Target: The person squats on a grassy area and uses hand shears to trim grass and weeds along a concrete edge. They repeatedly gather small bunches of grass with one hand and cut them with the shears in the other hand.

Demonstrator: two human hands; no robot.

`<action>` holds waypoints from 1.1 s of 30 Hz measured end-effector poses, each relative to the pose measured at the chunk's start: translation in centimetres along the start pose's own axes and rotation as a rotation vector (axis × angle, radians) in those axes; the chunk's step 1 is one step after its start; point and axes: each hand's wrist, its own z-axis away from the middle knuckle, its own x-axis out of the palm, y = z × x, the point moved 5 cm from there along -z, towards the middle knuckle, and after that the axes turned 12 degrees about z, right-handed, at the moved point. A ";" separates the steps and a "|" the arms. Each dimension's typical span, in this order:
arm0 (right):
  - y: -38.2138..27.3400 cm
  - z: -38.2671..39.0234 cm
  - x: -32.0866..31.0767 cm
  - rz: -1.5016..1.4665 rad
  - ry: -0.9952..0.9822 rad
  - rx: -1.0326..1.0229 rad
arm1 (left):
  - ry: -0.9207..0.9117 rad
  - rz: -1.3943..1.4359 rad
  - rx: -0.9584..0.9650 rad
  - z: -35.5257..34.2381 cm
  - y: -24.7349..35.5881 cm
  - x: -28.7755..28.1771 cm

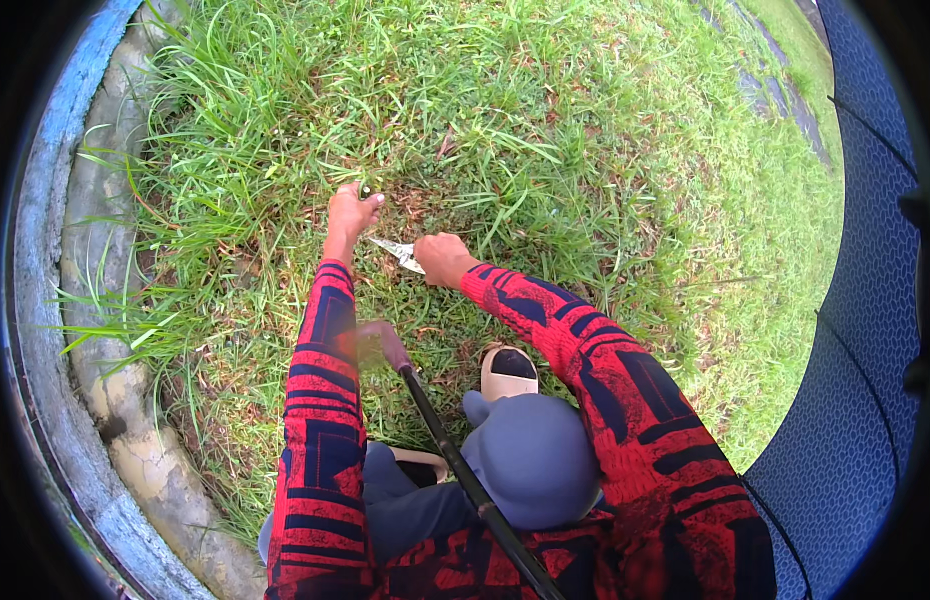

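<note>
**Knife [398, 253] gripped low over grass [545, 150]**

The knife's handle is hidden in the right hand [445, 260], which is clamped on it; the pale blade is pointed leftward, its tip just below the left hand [355, 209]. The left hand's fingers are curled in by the grass; whether anything is pinched there cannot be told. Whether soil is touched by the blade cannot be told either.

Below, a dark pole [455, 452] is slanted between the forearms, and a beige slipper [509, 382] is seen. The scene is bordered by a concrete kerb [97, 245] at left and a blue canopy [840, 400] at right.
</note>
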 end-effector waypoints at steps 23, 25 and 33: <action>5.2 -8.2 -6.5 -0.063 0.087 0.345 | 0.328 0.074 0.322 0.1 3.2 -3.3; 5.3 -8.0 -6.4 -0.035 0.141 0.288 | 0.380 0.176 0.308 0.6 3.4 -3.4; 8.4 -3.4 -4.7 -0.148 0.005 0.373 | 0.487 0.320 0.297 1.8 4.1 -4.2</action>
